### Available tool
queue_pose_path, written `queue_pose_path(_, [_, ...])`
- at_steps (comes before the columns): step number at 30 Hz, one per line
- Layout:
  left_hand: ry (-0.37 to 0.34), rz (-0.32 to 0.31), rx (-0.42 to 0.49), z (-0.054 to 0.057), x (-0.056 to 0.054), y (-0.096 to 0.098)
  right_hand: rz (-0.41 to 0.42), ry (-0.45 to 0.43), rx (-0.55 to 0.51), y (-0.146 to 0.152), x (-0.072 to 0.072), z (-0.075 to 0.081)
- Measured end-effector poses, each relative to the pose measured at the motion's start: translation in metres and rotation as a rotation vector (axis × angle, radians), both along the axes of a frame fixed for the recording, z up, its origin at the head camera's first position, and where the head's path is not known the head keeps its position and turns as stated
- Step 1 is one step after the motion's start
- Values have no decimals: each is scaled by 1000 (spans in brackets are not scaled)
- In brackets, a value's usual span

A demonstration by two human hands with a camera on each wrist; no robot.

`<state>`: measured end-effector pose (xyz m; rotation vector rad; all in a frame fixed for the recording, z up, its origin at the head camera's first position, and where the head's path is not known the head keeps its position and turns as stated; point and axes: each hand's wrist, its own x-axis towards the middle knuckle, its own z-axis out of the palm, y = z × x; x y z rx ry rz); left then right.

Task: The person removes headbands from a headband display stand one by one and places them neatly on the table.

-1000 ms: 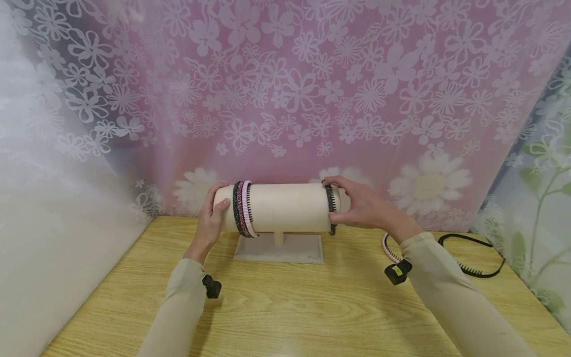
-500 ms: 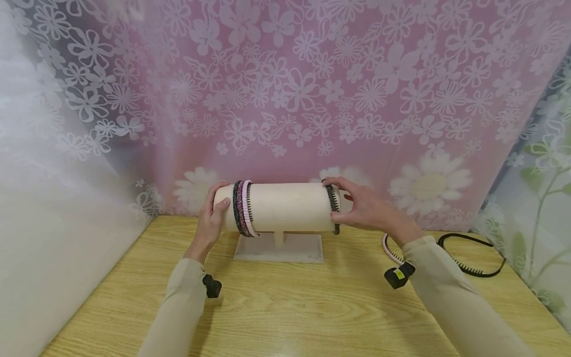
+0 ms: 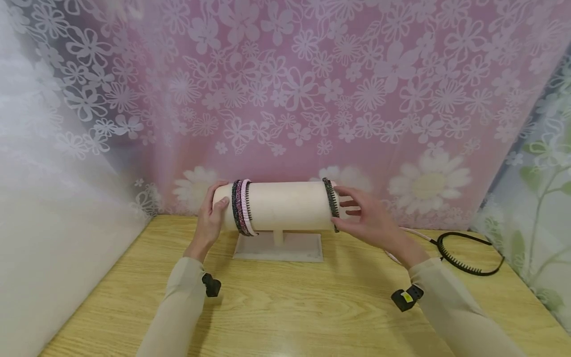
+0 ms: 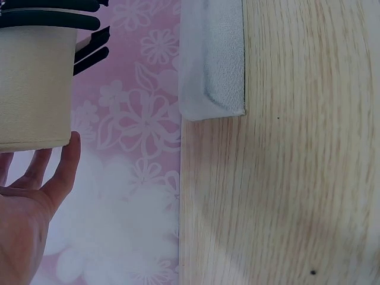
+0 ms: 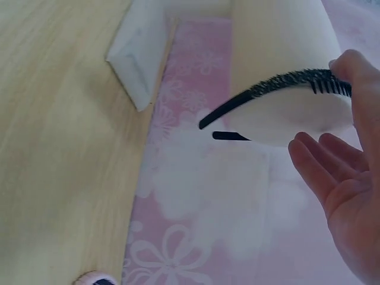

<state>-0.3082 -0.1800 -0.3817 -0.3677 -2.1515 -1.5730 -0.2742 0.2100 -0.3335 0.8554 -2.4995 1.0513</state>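
A cream padded roll lies sideways on a stand with a pale flat base. My left hand grips its left end, thumb in front and fingers behind. Beside that hand, a dark headband, a pink-purple glitter headband and a light pink headband sit round the roll. A dark glitter headband with comb teeth hangs at the right end, its tips showing below in the right wrist view. My right hand has its thumb touching this headband, its other fingers loosely extended beside the roll's end.
A black toothed headband lies on the wooden table at the right, next to a pink headband partly hidden by my right arm. A pink floral curtain hangs close behind the roll.
My right fingers have come off the top of the dark glitter headband and moved right and down, loosening. The headband stays at the roll's right end. My left hand keeps its grip.
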Motion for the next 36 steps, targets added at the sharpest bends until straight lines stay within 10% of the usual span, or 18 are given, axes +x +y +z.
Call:
queue_pose_path(14, [-7,-2,8,-10,-9,-4,-10,63,-64,0,15,-14])
queue_pose_path(24, [-29,-1,-25,18,21,6,-38,149,-85,-2,19,-18])
queue_pose_path(36, [-32,-7,-17,19,21,6,-51,118,-203,-3,24,-21])
